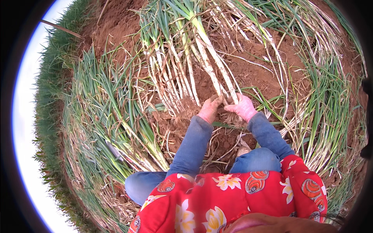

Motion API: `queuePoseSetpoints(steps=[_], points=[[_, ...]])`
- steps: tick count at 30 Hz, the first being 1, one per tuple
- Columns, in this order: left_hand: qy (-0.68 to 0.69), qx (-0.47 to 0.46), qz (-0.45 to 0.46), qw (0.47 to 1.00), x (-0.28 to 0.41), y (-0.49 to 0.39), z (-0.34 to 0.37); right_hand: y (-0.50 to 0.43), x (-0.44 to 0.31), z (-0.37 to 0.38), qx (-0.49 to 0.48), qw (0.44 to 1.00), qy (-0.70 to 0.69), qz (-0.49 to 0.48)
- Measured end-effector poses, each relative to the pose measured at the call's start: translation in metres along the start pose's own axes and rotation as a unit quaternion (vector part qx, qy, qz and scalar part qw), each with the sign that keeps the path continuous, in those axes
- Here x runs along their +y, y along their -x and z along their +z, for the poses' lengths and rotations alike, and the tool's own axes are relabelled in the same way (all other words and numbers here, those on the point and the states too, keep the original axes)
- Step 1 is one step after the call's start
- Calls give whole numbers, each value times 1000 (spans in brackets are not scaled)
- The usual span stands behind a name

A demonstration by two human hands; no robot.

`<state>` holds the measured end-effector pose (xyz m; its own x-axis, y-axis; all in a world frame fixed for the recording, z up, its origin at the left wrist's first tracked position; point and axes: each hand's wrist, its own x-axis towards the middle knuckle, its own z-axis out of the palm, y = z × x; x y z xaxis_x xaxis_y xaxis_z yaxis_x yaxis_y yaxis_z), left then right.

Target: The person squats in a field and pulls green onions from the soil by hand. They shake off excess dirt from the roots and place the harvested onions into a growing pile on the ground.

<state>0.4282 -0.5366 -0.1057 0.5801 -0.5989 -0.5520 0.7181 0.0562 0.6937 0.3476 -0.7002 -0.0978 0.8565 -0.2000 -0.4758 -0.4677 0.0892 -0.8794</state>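
Several long green onions (217,62) with white, soil-marked stalks lie in front of me, leaves pointing away and roots towards me. My left hand (210,109) closes around the base of the stalks at their left side. My right hand (241,107) grips the lower ends from the right, thumb and fingers around a thick white stalk. The two hands nearly touch, and stringy roots hang below them. Just left of my left hand, a bunch of green onions (172,75) lies on the soil with its roots near my wrist.
Large heaps of green onions lie on the left (107,116) and right (317,116). More stalks (271,52) spread across the reddish-brown soil (244,68) ahead. My bent knees in jeans (256,160) are close below my forearms. Standing green plants (49,96) line the far left edge.
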Motion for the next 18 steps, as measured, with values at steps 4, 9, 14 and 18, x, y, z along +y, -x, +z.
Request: queuePoseSetpoints(steps=[4, 9, 14, 18], points=[[-51, 99, 38, 993, 7, 11, 17, -7, 4, -6, -55, 985, -152, 63], [-19, 205, 80, 975, -6, 7, 22, 2, -46, 2, -40, 984, 161, 66], [-17, 378, 58, 924, 19, 26, -10, 1, -51, -49, -14, 996, -85, 21], [-114, 250, 51, 960, 20, 38, -9, 0, -59, -38, -139, 989, -27, 52]])
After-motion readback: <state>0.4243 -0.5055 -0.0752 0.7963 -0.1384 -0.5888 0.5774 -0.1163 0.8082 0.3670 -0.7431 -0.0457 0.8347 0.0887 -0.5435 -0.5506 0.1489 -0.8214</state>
